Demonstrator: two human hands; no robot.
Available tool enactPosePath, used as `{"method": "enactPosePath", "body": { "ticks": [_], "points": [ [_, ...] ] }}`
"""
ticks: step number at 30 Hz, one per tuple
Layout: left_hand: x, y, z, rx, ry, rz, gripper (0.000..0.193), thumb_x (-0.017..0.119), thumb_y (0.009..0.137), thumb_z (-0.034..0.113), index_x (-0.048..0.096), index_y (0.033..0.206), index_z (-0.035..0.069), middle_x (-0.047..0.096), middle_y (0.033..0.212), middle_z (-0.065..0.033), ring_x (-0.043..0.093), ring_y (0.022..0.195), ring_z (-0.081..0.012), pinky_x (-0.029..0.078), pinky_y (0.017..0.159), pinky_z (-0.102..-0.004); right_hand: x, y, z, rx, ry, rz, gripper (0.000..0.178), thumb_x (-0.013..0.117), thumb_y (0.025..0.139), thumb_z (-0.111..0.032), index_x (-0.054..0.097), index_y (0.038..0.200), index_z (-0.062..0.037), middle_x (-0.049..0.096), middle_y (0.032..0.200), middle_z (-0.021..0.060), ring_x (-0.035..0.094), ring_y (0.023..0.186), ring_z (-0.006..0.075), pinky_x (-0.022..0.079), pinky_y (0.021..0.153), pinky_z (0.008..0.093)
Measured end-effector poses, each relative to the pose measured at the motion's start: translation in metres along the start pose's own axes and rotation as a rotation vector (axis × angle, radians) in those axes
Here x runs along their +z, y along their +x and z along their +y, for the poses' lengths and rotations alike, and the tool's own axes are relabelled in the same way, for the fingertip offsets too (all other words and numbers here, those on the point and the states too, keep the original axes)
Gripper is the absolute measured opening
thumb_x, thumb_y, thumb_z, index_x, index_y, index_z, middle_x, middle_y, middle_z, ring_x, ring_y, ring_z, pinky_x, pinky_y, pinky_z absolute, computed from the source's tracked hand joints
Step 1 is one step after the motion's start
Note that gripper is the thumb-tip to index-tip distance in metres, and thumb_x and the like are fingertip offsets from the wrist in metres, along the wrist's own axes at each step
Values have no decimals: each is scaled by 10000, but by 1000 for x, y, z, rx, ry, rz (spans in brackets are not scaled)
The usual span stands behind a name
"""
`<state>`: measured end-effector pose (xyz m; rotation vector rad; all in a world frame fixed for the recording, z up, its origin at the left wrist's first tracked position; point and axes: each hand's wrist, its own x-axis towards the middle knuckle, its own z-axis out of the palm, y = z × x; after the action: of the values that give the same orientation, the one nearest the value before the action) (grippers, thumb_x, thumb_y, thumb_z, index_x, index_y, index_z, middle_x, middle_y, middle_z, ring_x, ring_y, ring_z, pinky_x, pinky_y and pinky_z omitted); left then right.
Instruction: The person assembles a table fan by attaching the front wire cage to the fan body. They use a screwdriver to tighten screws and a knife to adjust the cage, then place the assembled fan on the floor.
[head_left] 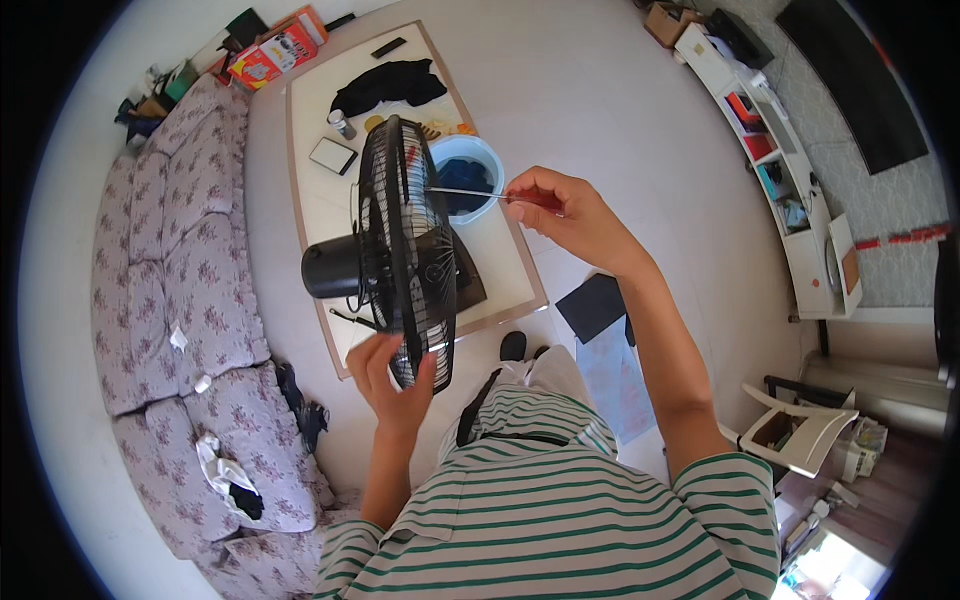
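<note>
The black electric fan with a round wire cage (404,260) is in front of the person, over the near part of the cream-coloured table with a brown border (505,262). Its cylindrical black motor housing (332,267) points to the left side. The left hand (392,398) is at the lower edge of the cage, and its fingers are curved around this edge, with the thumb on the nearer side. The right hand (562,208) keeps its fingers narrow, holding the screwdriver with a red handle and a thin metal shaft (465,191). The shaft is directed to the front of the cage; I cannot tell if its tip touches the wires.

Behind the fan, the round light-blue plastic basin (496,163) contains a dark blue cloth (464,180). Farther on the table lie a crumpled black cloth (390,87) and a small black remote control (388,47).
</note>
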<state>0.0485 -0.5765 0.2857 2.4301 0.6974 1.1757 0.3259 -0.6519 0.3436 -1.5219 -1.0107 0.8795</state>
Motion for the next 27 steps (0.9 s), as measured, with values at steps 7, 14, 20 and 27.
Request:
{"method": "enactPosePath", "body": {
  "ticks": [7, 14, 20, 27],
  "points": [
    [58, 17, 47, 283, -386, -300, 439, 669, 742, 88, 454, 1123, 37, 476, 1022, -152, 481, 851, -258, 407, 755, -352, -16, -8, 32, -14, 186, 167, 194, 605, 882, -189, 575, 982, -25, 556, 835, -25, 486, 755, 40, 413, 664, 188],
    [143, 10, 67, -370, -786, -560, 442, 585, 820, 24, 413, 1227, 28, 453, 1129, -75, 477, 924, -146, 395, 811, -273, 2, -66, 119, 231, 378, 617, 218, 580, 897, -234, 558, 977, -33, 517, 686, -29, 467, 598, 34, 382, 523, 192],
    [172, 6, 77, -414, -808, -686, 456, 601, 838, 83, 400, 1243, 21, 450, 1143, -96, 491, 931, -153, 408, 798, -278, 5, -100, 159, 254, 500, 705, 188, 582, 890, -190, 562, 946, -12, 539, 700, -4, 483, 620, 52, 402, 546, 214],
    [212, -6, 113, -497, -859, -761, 411, 515, 900, 104, 376, 1278, 25, 451, 1167, -90, 465, 970, -133, 376, 870, -273, -28, -133, 155, 238, 370, 812, 199, 575, 897, -170, 555, 979, 11, 567, 768, 6, 506, 652, 60, 432, 568, 223]
  ]
}}
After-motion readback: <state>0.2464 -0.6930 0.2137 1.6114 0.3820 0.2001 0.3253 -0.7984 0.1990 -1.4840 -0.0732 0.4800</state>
